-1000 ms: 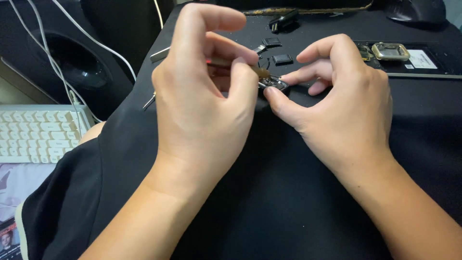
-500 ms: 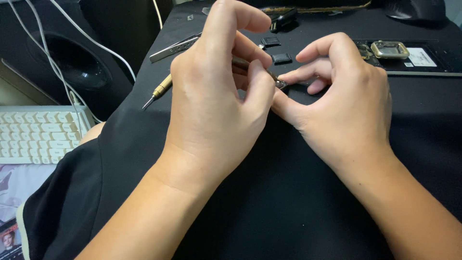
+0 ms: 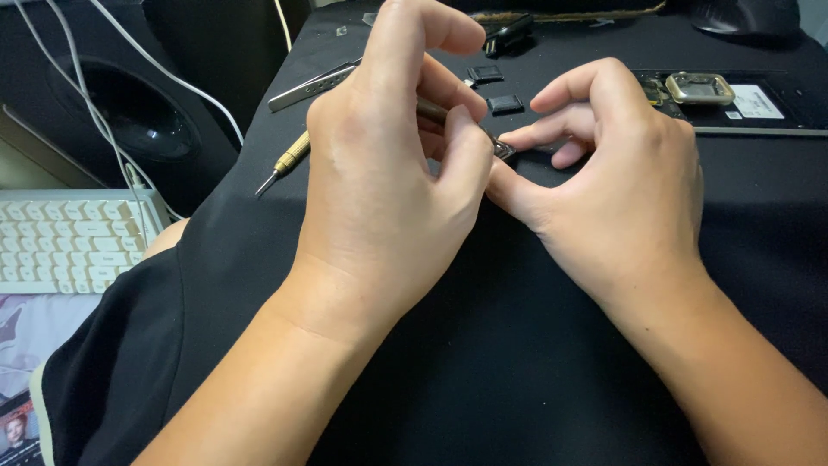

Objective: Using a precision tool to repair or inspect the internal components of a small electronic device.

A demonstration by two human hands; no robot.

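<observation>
My left hand (image 3: 388, 190) and my right hand (image 3: 621, 190) meet over a black mat (image 3: 517, 362). Between them they pinch a small dark metal-edged part (image 3: 504, 149): my left thumb presses it from the left, my right thumb and forefinger from the right. A brass-tipped screwdriver (image 3: 289, 160) lies slanted under my left hand, its point toward the lower left. I cannot tell whether the hand touches it. Silver tweezers (image 3: 310, 84) lie just beyond my left knuckles.
Two small black square parts (image 3: 504, 104) sit behind my fingers. A circuit board with a metal frame (image 3: 699, 87) lies at the back right, a dark mouse (image 3: 746, 13) beyond it. A white keyboard (image 3: 65, 237), a black speaker (image 3: 129, 121) and white cables (image 3: 95, 121) are at the left.
My left hand has shifted up and away, uncovering more of the screwdriver's brass end. The screwdriver itself has stayed put. My right hand has barely moved.
</observation>
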